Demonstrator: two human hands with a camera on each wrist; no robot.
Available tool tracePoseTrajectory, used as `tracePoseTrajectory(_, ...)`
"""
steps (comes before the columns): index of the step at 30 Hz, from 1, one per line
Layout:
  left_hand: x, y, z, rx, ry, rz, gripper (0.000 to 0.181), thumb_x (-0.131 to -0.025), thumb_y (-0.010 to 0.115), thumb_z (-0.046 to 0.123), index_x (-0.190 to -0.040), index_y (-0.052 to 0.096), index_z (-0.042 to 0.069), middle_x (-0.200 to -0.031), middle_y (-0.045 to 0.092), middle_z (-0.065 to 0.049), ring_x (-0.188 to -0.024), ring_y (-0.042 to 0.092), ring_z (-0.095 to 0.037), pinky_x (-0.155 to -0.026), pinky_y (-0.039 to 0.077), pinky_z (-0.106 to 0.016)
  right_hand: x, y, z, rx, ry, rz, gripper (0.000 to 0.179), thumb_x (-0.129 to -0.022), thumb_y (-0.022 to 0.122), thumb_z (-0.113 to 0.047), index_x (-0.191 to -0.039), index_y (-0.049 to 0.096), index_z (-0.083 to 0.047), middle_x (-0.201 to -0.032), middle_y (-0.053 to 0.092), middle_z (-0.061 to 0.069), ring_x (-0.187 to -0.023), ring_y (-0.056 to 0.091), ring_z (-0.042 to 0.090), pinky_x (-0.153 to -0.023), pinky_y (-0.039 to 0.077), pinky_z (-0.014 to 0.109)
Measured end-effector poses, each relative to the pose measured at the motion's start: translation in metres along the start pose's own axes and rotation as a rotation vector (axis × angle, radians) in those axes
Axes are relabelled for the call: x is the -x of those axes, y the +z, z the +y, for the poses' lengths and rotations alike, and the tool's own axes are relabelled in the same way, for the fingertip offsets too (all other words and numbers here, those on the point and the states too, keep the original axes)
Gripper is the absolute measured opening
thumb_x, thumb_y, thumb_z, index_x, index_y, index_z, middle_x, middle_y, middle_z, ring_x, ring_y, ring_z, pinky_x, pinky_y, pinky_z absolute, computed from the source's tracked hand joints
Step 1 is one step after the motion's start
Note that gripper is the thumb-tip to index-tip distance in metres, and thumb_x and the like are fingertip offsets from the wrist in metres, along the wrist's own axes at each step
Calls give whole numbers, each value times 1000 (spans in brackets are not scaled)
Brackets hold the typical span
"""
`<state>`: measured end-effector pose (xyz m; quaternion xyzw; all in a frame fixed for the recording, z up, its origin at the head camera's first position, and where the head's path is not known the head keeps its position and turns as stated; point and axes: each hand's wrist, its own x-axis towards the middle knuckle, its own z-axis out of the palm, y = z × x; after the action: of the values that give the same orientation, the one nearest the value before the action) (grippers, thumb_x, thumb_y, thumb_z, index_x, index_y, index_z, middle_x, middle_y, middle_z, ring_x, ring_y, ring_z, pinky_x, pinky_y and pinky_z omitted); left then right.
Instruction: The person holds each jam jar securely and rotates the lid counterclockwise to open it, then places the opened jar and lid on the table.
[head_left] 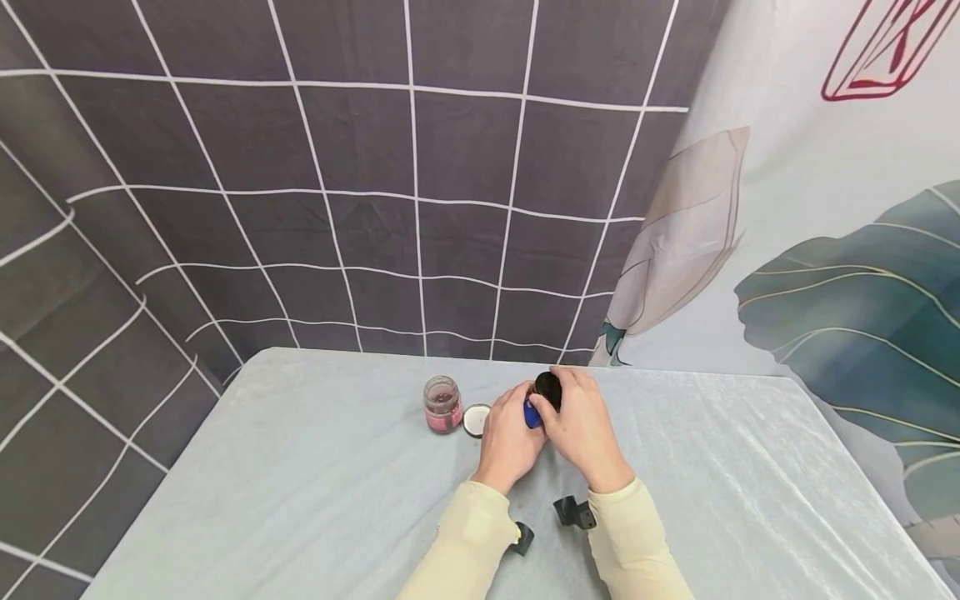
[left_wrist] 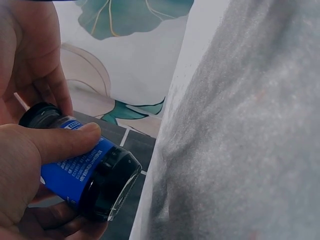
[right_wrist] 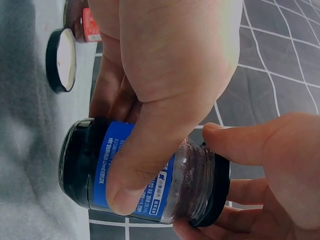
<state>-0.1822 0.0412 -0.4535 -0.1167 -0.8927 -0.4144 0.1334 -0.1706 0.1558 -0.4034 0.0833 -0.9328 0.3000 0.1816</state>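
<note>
A glass jar point(right_wrist: 192, 175) with a blue label and dark contents is held between both hands. My left hand point(head_left: 512, 437) grips its body, the thumb lying across the blue label. My right hand point(head_left: 583, 417) holds the jar's black lid point(head_left: 549, 388) by the rim, thumb on one side and fingers on the other. The lid sits on the jar's mouth in the right wrist view. In the left wrist view the jar's glass base point(left_wrist: 125, 185) is tilted, clear of the cloth.
Left of my hands stands an open glass jar point(head_left: 443, 406) with a red-pink label. Beside it a round lid point(head_left: 476, 420) lies with its white inside up. A pale blue cloth point(head_left: 315, 467) covers the table, and a dark gridded curtain point(head_left: 360, 233) hangs behind.
</note>
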Motion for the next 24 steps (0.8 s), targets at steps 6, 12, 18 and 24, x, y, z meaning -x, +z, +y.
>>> tracePoseTrajectory(6,0,0,0,3,-7,-4,49,-85,74,14,-131,63,5,-128,66,-12,-117,63,-30,-99,50,-42,0,0,0,2,4,-18,49,-91,74,-15,-128,58,13,-126,58,32,-121,52,48,-100,44,58)
tracePoseTrajectory(12,0,0,1,11,-12,-5,49,-84,74,14,-131,63,6,-128,66,-12,-118,63,-30,-99,50,-43,0,0,0,4,-3,-29,48,-92,73,-14,-128,58,13,-127,58,31,-121,52,49,-99,45,57)
tracePoseTrajectory(18,0,0,0,4,-9,-8,49,-85,74,15,-132,63,6,-127,67,-11,-117,63,-30,-98,50,-43,-1,-1,1,2,-27,-24,47,-91,73,-12,-127,58,13,-126,58,32,-119,53,50,-98,45,58)
tracePoseTrajectory(24,0,1,0,0,-10,-9,49,-85,74,15,-131,63,5,-126,67,-11,-116,63,-30,-97,51,-43,0,0,2,7,-54,-21,46,-91,73,-10,-127,58,13,-125,58,32,-119,53,50,-99,45,58)
